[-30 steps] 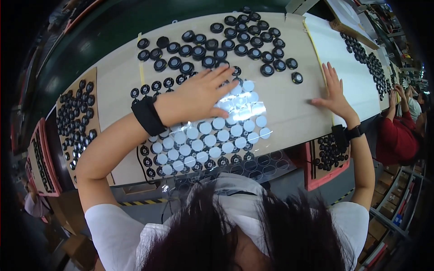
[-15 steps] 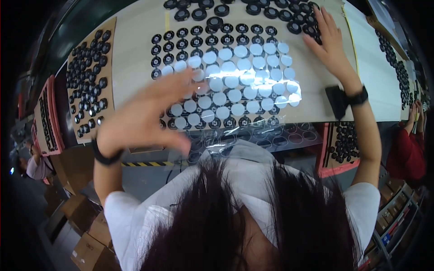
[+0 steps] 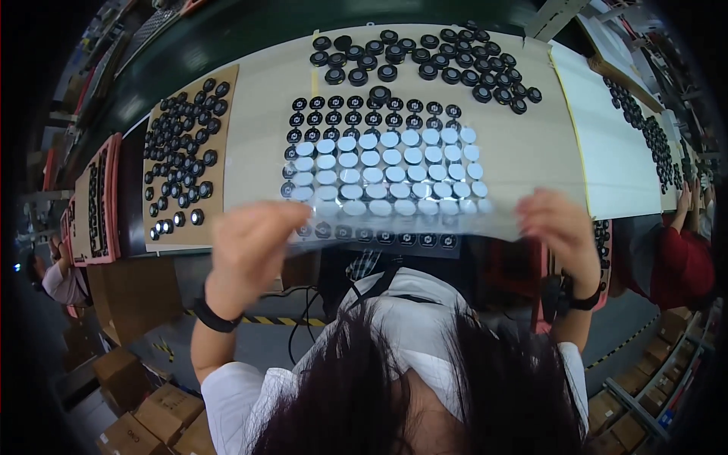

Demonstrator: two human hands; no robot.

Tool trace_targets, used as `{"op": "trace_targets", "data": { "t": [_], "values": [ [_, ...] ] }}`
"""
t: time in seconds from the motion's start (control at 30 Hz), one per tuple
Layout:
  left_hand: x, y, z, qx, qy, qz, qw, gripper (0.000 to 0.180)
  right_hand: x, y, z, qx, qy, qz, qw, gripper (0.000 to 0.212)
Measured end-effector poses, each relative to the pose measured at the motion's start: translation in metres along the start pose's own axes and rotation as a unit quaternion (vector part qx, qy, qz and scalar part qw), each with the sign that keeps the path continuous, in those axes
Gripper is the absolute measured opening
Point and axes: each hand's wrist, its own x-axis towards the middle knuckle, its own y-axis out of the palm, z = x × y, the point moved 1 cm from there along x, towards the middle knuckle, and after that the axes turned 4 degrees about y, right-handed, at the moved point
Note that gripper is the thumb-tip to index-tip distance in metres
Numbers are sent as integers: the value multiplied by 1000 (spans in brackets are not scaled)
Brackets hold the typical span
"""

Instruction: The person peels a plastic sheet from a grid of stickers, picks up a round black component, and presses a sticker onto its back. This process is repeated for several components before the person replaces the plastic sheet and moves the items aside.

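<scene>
From where I'm standing, the left hand (image 3: 246, 246) and right hand (image 3: 560, 227) are now both pinching the clear sheet (image 3: 395, 174) covering the black disc grid (image 3: 373, 119), by the grid's near corners; handling is becoming two-handed.

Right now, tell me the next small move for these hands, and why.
Probably ease the left hand and right hand together, keeping the clear film level. Both hands are at its near corners, with its near edge spanning between them, and rows of pale discs show on or under it, so an uneven pull might shift them.
</scene>
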Motion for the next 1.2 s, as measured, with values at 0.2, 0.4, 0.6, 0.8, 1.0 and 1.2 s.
{"op": "trace_targets", "data": {
  "t": [0.2, 0.4, 0.6, 0.8, 1.0, 1.2],
  "values": [
    [19, -79, -49, 74, 114, -208, 969, 9, -9, -65, 55, -135, -257, -319, 902, 11],
    [23, -69, -34, -215, -179, -157, 947, 10, 21, -41, 53, 119, -20, -372, 920, 12],
    [50, 41, 123, -275, -420, 233, 833, 26, 128, 24, -76, -92, 187, -39, 977, 14],
    [71, 76, 167, -227, -422, 220, 850, 29, 170, 24, -86, -352, 79, -175, 916, 16],
    [76, 70, 145, 73, -255, 127, 956, 30, 164, 43, -41, -84, -13, -129, 988, 10],
    [114, 94, 103, 151, -19, 62, 986, 37, 172, 86, -53, 35, 55, 9, 998, 9]
  ]
}}
